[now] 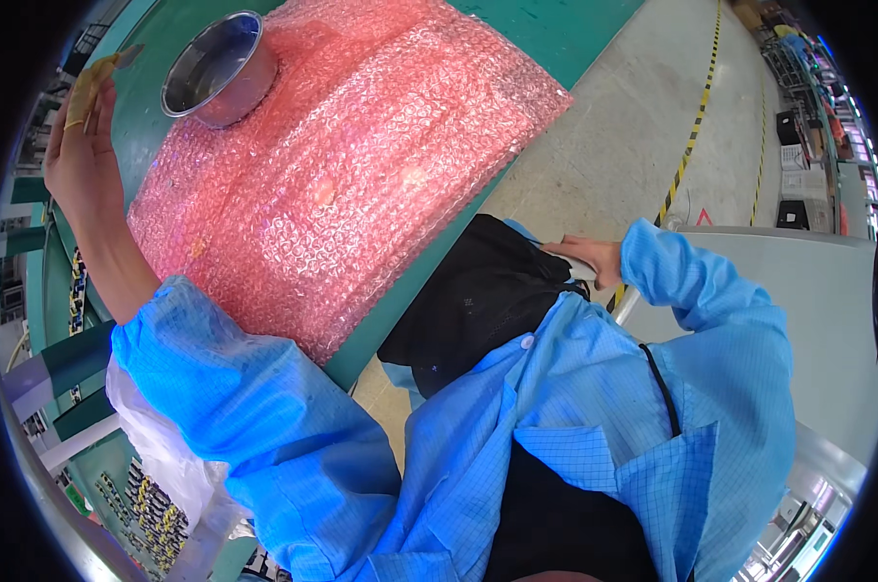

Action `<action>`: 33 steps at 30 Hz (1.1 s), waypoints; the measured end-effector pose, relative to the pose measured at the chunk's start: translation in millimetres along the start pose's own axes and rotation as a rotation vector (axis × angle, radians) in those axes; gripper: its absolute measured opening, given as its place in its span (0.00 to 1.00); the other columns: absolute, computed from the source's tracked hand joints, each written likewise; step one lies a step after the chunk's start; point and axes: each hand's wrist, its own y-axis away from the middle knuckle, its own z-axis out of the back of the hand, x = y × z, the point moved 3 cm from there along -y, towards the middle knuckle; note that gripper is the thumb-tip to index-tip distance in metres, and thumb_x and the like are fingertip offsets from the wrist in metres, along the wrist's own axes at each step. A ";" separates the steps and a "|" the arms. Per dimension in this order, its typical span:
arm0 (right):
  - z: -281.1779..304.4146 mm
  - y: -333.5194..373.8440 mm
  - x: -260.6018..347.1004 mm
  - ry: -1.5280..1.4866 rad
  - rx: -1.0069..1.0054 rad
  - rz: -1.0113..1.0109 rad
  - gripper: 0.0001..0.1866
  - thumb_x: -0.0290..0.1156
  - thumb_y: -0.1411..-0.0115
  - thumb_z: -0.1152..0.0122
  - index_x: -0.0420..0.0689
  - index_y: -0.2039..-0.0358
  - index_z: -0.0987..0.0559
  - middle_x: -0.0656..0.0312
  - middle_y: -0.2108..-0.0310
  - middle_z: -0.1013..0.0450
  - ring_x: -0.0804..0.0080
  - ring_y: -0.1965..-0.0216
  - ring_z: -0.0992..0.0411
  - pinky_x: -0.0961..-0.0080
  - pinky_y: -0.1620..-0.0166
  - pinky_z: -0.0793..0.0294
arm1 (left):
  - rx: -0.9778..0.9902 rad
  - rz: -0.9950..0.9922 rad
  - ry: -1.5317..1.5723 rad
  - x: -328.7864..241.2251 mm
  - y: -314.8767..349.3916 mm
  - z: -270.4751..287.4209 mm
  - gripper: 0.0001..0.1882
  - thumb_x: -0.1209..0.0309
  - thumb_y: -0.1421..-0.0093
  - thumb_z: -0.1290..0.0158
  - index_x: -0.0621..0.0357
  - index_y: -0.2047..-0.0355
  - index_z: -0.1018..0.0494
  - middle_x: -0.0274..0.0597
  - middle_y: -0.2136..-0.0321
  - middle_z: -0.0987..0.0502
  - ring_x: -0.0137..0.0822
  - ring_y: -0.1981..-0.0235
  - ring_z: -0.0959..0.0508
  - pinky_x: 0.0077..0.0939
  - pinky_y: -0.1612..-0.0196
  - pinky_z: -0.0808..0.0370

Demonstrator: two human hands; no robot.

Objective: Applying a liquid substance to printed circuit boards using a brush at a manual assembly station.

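Note:
My left hand (83, 160) is raised at the far left, beside the green table (594, 24). Its fingers close on a slim yellow thing with a flat grey tip (127, 56), whose kind I cannot make out. To the right of that hand, a round steel bowl (235, 102) rests at the edge of a sheet of pink bubble wrap (390, 145). My right hand (599, 257) is by my hip, next to the black cloth (458, 291) of my clothing. Its fingers curl round something pale, mostly hidden.
A light grey panel (798, 310) stands close on my right. Yellow-and-black tape (686, 160) runs along the floor beyond the table. At the lower left are a translucent plastic bag (162, 446) and a rack with several small dark and yellow parts (153, 509). Stocked shelves (798, 97) line the far right.

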 end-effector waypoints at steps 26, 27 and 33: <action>-13.1 8.7 -19.0 -0.217 0.105 0.078 0.63 0.18 0.67 0.31 0.53 0.29 0.52 0.49 0.46 0.37 0.52 0.42 0.37 0.65 0.38 0.40 | 0.002 0.044 -0.008 8.4 2.8 -5.0 0.15 0.78 0.33 0.56 0.80 0.51 0.31 0.59 0.52 0.26 0.49 0.51 0.23 0.33 0.43 0.25; -15.9 9.5 -20.3 -0.181 0.138 0.109 0.64 0.19 0.67 0.30 0.55 0.29 0.53 0.49 0.46 0.37 0.50 0.41 0.38 0.63 0.38 0.41 | 0.006 0.043 -0.009 8.3 3.2 -5.4 0.15 0.78 0.33 0.56 0.80 0.51 0.31 0.59 0.52 0.26 0.49 0.51 0.23 0.33 0.43 0.25; -4.2 12.8 15.3 -0.067 0.177 0.019 0.62 0.22 0.67 0.29 0.60 0.30 0.49 0.49 0.49 0.38 0.47 0.44 0.38 0.60 0.40 0.40 | -0.002 0.046 -0.034 9.6 7.4 -4.4 0.15 0.78 0.33 0.56 0.80 0.51 0.31 0.59 0.52 0.26 0.49 0.51 0.23 0.33 0.43 0.24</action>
